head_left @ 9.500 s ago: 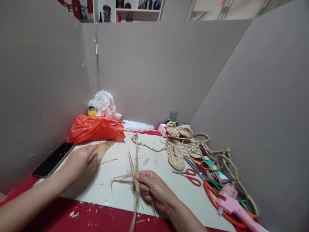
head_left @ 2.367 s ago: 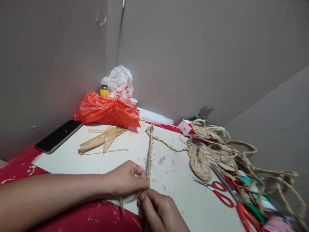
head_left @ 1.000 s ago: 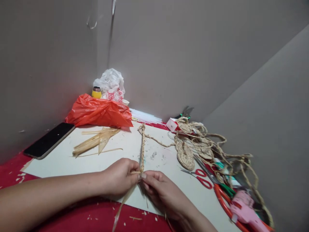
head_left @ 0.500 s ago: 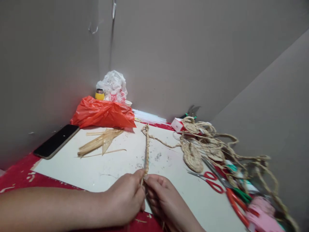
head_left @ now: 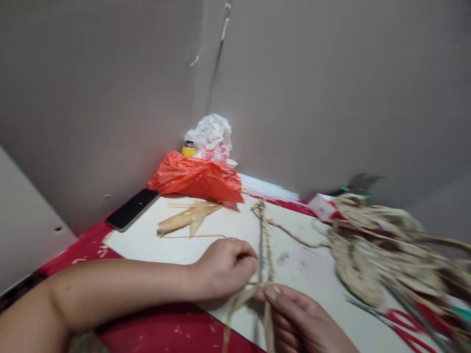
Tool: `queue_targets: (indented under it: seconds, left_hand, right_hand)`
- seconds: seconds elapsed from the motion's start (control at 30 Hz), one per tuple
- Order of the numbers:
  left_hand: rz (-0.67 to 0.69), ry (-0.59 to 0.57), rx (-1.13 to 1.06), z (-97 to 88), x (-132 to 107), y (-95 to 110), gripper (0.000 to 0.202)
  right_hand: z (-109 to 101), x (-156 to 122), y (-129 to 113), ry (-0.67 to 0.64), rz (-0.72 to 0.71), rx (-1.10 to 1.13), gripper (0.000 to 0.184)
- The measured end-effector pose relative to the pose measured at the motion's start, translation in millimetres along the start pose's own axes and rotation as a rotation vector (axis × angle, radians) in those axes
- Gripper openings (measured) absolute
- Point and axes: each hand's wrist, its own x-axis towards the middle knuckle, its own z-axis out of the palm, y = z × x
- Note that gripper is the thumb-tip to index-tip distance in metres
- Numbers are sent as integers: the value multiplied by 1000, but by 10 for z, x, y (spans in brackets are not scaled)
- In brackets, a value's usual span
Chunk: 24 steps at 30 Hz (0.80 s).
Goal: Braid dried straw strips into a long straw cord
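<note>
Pinching the braided straw cord [head_left: 262,245] near its unfinished end, the left hand [head_left: 224,267] has its fingers curled shut on it. The right hand [head_left: 301,318] is just beside it, thumb and fingers clamped on the loose straw strips [head_left: 239,301] that fan out below the braid. The cord runs straight away over the white board [head_left: 165,247], its far end close to the orange plastic bag [head_left: 198,176]. A bundle of straw strips [head_left: 187,220] lies left of the cord, with a phone [head_left: 132,208] further left on the red table cover [head_left: 147,328]. A yellow bottle [head_left: 188,148] and white plastic bag [head_left: 210,137] sit in the corner. To the right are a blurred heap of braided cord [head_left: 371,255], a small box [head_left: 324,206] and red scissors [head_left: 405,323].
</note>
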Motion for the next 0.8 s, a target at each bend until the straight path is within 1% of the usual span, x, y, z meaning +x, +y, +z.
queue_targets:
  seconds: [0.03,0.1,0.13,0.17,0.2,0.27,0.33,0.43,0.53,0.63,0.73,0.8]
  left_hand:
    - [-44,-32,-115,32,25,-28,22]
    - [-201,-215,-349,105,50,-81,23]
    - [-271,-299,-413,136,51,-100,21]
    - [-303,-359,-435,158,47,-113,18]
    - [-297,-388,-420,168,41,-117,15]
    - [-212,-386,-333,155,31,-110,16]
    - [-144,-379,-252,116,34,-89,20]
    - [-126,-396,-184,53,57,-54,26]
    - [-137,-424,-159,22,78,-34,27]
    - [-180,-465,-125,24,91,-48,25]
    - [-234,-500,-148,38,100,-87,25]
    - [-253,-499,-174,43,101,-108,25]
  right_hand:
    - [32,-30,-28,-11,-13,-6,34]
    - [74,-61,-76,-56,-50,-10,33]
    - [81,-67,-95,-79,-57,-19,31]
    - [78,-70,-108,-95,-61,-25,30]
    - [68,-72,-116,-103,-60,-38,29]
    - [34,-73,-119,-89,-60,-80,28]
    - [-13,-65,-110,-66,-95,-158,28]
    - [-82,-41,-96,-52,-198,-311,30]
    - [-109,-28,-105,-59,-255,-462,32]
    - [-67,-49,-146,-66,-278,-575,34]
    - [-9,-96,-198,-60,-287,-665,34]
    - [-3,-133,-224,-49,-310,-728,33]
